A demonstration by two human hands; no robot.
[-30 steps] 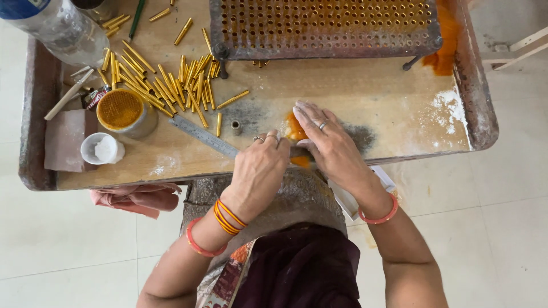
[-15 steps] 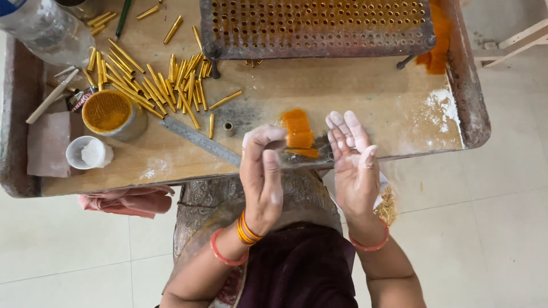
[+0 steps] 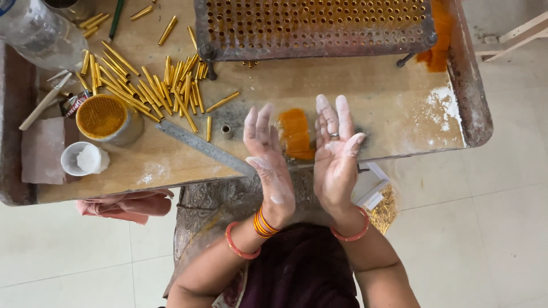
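Observation:
My left hand (image 3: 268, 159) and my right hand (image 3: 335, 155) are raised above the near edge of the wooden table (image 3: 394, 108), palms facing each other, fingers spread, both dusted with white powder and holding nothing. Between them, on the table, lies a flattened orange slab of soft material (image 3: 295, 133). A ring shows on my right hand. Orange and red bangles sit on both wrists.
A metal ruler (image 3: 200, 145) lies diagonally left of my hands, near a small metal ring (image 3: 226, 132). Several golden sticks (image 3: 154, 85), a cup of orange powder (image 3: 105, 118), a white powder cup (image 3: 84, 159), a plastic bottle (image 3: 37, 34) and a perforated metal plate (image 3: 319, 25) fill the table.
My hands lifted off the orange slab, where they were pressing, and opened upright with palms facing each other. The slab now lies uncovered between them.

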